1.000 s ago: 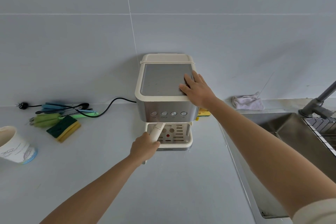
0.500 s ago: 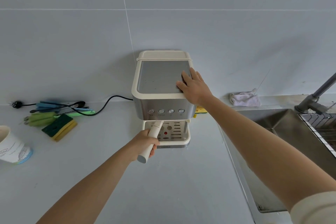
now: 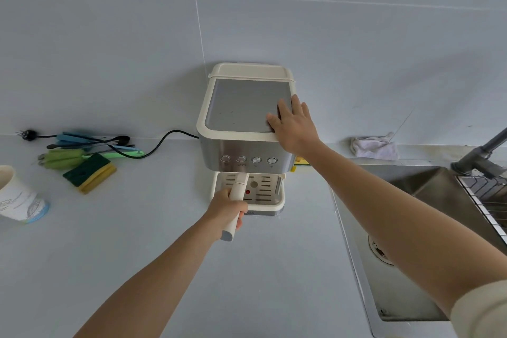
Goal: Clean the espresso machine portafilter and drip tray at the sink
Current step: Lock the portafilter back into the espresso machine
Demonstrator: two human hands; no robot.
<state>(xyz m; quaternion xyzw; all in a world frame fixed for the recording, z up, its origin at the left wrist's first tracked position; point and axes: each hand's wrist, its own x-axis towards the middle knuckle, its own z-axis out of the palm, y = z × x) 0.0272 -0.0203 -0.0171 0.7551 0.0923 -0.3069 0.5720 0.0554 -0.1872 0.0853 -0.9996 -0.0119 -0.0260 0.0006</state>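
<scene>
A cream and steel espresso machine (image 3: 244, 107) stands against the wall. My right hand (image 3: 295, 125) lies flat on the right side of its top, fingers straight. My left hand (image 3: 226, 210) grips the cream handle of the portafilter (image 3: 238, 192), which points toward me from under the button panel; the portafilter's head is hidden under the machine. Below it sits the cream slotted drip tray (image 3: 270, 197) with a red float. The steel sink (image 3: 406, 255) lies to the right.
A grey faucet (image 3: 480, 156) and a wire rack (image 3: 485, 200) stand at the sink's far right. A white cloth (image 3: 374, 147) lies behind the sink. Left of the machine are a green-yellow sponge (image 3: 89, 173), brushes and utensils (image 3: 82, 147), a power cord (image 3: 159, 143), and a paper cup (image 3: 19, 197).
My left hand has swung the portafilter handle from pointing left-front to nearly straight toward me, and more of the handle's end now shows below my fist. My right hand stays on the machine top.
</scene>
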